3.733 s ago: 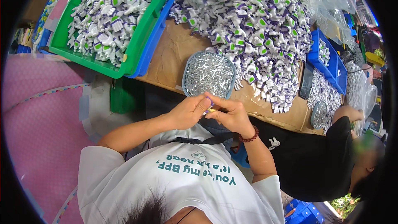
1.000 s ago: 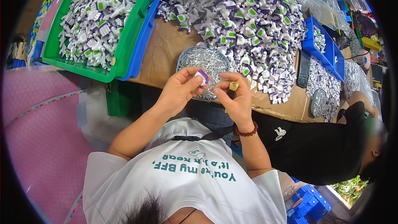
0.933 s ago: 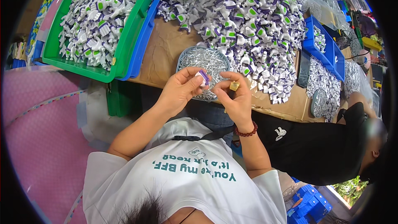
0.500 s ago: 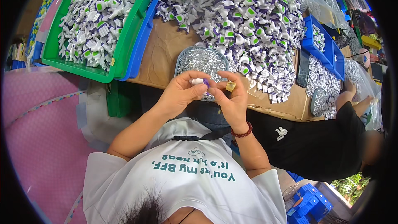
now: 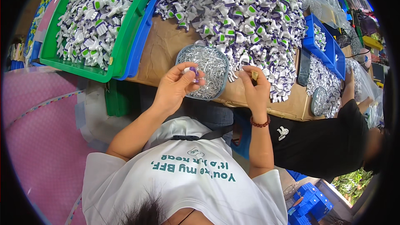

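Note:
My left hand is closed over the tray of pins, pinching a small white and purple plastic toy part between thumb and fingers. Part of that piece is hidden by the fingertips. Under and beside it sits a grey-blue tray filled with shiny silver pins. My right hand is at the near edge of a big heap of white, purple and green toy parts. Its thumb and forefinger look apart, with nothing plainly held. A yellow wrap circles one finger.
A green crate full of similar parts stands at the left, against a blue crate. Brown cardboard covers the table. On the right are a divided blue bin, a dark phone-like slab and a co-worker's dark-clothed arm.
My hands have moved apart. The left, still gripping the toy part, has shifted slightly left and up; the right has left that piece and moved right to the heap's edge.

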Demonstrator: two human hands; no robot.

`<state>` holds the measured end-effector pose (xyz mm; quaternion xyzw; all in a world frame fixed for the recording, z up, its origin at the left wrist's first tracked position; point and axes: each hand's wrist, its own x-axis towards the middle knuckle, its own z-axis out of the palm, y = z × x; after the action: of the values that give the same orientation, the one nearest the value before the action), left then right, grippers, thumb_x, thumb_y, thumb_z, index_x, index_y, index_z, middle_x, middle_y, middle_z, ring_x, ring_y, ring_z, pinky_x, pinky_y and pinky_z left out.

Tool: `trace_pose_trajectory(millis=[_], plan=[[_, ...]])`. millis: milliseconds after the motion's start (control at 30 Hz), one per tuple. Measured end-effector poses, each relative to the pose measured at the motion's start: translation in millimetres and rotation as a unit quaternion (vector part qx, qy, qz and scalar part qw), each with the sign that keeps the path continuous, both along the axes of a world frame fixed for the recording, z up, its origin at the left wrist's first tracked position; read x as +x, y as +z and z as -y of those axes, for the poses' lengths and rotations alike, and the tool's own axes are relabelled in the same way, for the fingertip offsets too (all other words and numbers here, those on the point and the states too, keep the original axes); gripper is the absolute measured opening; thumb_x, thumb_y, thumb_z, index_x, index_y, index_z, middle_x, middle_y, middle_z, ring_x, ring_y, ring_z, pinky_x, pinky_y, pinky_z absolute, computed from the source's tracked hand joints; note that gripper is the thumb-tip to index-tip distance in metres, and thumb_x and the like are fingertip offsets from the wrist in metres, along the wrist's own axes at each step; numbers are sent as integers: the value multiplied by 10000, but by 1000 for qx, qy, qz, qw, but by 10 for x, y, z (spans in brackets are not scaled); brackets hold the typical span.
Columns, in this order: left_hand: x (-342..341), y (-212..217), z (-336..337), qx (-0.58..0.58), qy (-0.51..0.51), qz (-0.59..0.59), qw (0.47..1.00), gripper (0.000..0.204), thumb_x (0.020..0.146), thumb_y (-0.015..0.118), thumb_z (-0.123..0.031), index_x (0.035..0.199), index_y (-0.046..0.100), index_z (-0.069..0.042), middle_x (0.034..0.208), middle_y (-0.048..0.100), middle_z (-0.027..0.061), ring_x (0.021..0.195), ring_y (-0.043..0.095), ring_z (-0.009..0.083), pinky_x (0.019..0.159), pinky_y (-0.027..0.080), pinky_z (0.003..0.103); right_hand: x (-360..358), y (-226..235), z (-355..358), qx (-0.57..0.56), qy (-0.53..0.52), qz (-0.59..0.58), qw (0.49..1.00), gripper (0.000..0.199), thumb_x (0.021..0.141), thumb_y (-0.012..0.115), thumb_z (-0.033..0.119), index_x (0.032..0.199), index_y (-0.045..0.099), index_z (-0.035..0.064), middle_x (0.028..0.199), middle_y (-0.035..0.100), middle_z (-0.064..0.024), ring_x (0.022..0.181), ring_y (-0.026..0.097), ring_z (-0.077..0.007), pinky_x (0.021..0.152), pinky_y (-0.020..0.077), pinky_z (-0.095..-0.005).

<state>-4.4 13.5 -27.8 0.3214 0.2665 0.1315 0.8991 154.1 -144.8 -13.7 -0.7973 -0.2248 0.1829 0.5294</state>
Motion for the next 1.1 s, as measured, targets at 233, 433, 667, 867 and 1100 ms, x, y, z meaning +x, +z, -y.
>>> trace_pose_trajectory(millis=[233,433,667,867,1100], plan=[[2,76,-1,51,-27,-23,998,224,913,469,-70,1128,501,-16,1019,593,141,908,605,187,769,509,263,79,-187,109,-200,112,251,941,151,743,598,44,892,619,35,802,584,-123,753,569,-318,638,459,-378],[7,61,45,93,-70,-2,993,149,892,504,-53,1038,501,-21,1022,599,143,907,613,201,784,507,285,99,-512,129,-265,120,301,908,159,737,587,51,895,597,33,812,560,-144,760,563,-324,637,467,-395],[3,57,61,49,-91,-50,993,177,878,537,-61,1048,503,-27,986,605,131,896,616,196,765,514,271,122,-469,159,-237,89,265,930,137,722,599,49,855,580,19,786,572,-143,707,570,-334,596,460,-399],[37,14,101,-52,-107,-49,992,192,884,540,-103,1058,510,-28,981,602,117,884,620,208,751,517,257,-7,-113,94,-71,60,8,996,140,757,634,41,893,619,9,756,608,-86,665,569,-160,589,439,-274],[51,62,111,-75,-116,-36,990,183,877,550,-85,1042,530,-7,979,595,105,856,628,187,728,529,224,-263,147,-86,17,165,2,986,102,773,628,18,872,650,9,772,618,-85,691,576,-156,620,438,-262]])
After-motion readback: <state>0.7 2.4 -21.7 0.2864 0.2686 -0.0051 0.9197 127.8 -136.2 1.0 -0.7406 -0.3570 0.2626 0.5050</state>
